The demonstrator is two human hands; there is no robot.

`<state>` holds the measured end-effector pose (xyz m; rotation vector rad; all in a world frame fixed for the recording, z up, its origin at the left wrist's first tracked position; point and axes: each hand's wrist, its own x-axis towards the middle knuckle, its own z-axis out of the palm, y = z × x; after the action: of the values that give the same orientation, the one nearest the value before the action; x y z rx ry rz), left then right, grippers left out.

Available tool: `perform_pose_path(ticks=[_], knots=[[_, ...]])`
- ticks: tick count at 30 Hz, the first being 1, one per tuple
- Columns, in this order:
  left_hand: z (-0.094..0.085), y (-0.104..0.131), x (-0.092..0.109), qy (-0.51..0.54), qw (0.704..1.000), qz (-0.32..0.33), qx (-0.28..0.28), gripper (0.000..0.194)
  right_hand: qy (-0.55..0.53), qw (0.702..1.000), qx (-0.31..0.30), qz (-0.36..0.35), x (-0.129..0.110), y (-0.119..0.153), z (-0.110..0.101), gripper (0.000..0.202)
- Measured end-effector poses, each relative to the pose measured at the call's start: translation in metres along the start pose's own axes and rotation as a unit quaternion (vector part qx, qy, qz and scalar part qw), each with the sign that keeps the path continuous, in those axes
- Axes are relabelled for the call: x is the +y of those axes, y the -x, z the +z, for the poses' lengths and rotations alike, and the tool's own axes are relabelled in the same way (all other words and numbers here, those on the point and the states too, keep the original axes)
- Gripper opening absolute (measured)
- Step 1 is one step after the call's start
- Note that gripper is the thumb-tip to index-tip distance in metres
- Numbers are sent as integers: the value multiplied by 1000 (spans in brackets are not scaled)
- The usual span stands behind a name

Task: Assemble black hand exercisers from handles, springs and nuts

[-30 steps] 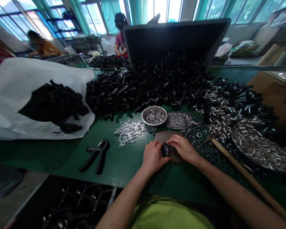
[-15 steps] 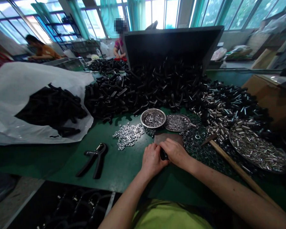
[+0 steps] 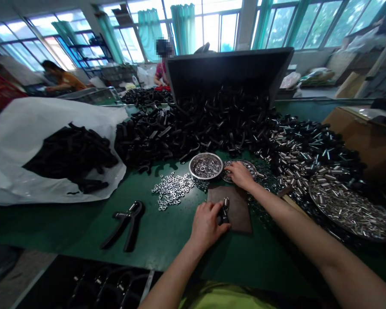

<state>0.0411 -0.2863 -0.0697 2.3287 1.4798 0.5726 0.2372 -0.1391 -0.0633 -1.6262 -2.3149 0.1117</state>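
My left hand is closed around a black handle part with a metal coil spring at its far end. Most of this part is hidden by the fingers, over a flat brown-grey plate. Farther forward, my right hand has its fingertips bent together down in a shallow dish of small metal pieces; what they pinch, if anything, is too small to make out. Beside the dish stands a steel bowl of small rings. A black hand grip strengthener lies on the left.
Loose nuts lie left of the bowl. Black handles heap up before a tipped bin. A hammer, springs and a tray of pins are at right. A white sack sits left; two people work behind.
My right hand has left the black handle part and moved forward to the dish. The spring and the plate now show. My left hand stays on the part; the view has tilted up slightly.
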Motion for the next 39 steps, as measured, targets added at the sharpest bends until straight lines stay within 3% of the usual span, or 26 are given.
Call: perform_pose_path(ticks=[3,7,15,18,20,21,24,26,28,30,32,39], knots=[[0,0,0,-8,1000,6,-7,66,21,999,-25,12,8,-20,13,13],[-2,-2,1,-4,1000,12,-14,68,31,999,-30,30,9,-22,20,9],[-3,-4,3,59,998,-9,8,70,-21,996,38,73,9,-9,2,21],[-5,-6,3,166,982,-74,49,66,-131,983,75,105,5,5,-7,20],[-10,-5,3,312,934,-158,78,64,-267,953,73,124,-4,24,-14,21],[-13,-4,3,403,889,-201,82,61,-334,932,61,127,-10,36,-18,23],[-22,-2,2,649,692,-311,62,50,-456,882,17,119,-38,73,-29,26],[-26,0,2,745,564,-354,41,45,-482,870,9,103,-58,91,-33,23],[-30,3,4,798,483,-361,18,43,-484,872,20,75,-75,103,-35,17],[-33,6,8,825,447,-346,-2,41,-472,880,42,38,-85,107,-35,12],[-35,9,13,832,439,-339,-8,39,-451,891,59,10,-90,107,-35,9],[-35,9,17,810,460,-363,8,37,-388,920,47,-29,-89,103,-41,11]])
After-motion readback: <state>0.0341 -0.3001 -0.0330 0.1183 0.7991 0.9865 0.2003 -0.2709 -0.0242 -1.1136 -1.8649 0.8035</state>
